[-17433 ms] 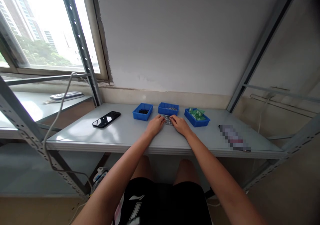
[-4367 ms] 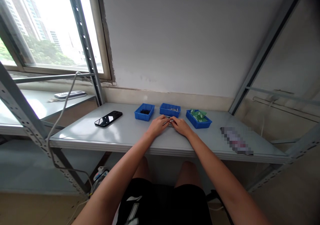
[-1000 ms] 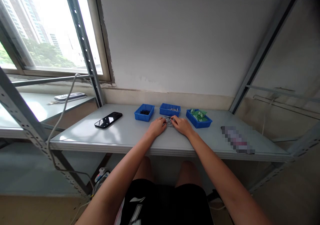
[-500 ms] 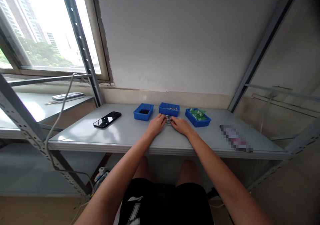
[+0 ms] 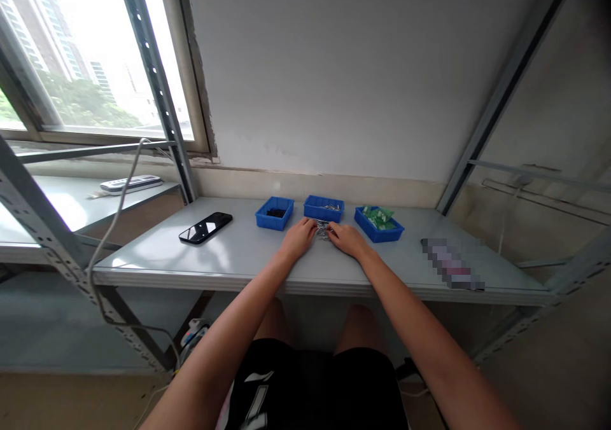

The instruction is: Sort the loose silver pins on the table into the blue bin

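Note:
My left hand (image 5: 301, 233) and my right hand (image 5: 347, 236) rest on the grey table, facing each other with curled fingers. Between them lies a small heap of shiny metal pieces (image 5: 323, 229), too small to name. Fingertips of both hands meet the heap from either side; what they pinch is hidden. Just behind the heap stands a blue bin (image 5: 323, 215) with similar silvery pieces in it. To the left, another blue bin (image 5: 270, 222) contains small black parts (image 5: 275, 213). A third blue bin (image 5: 382, 235), right of my right hand, holds green packets (image 5: 379, 217).
A black smartphone (image 5: 205, 228) lies on the left of the table (image 5: 252, 261). On the right is a blurred-out flat object (image 5: 451, 264). Metal shelf posts (image 5: 165, 99) rise at both sides, and a cable (image 5: 112, 226) hangs at the left. Behind is a wall.
Both hands stay at the heap, with barely any finger movement to see. The whole view has shifted very slightly.

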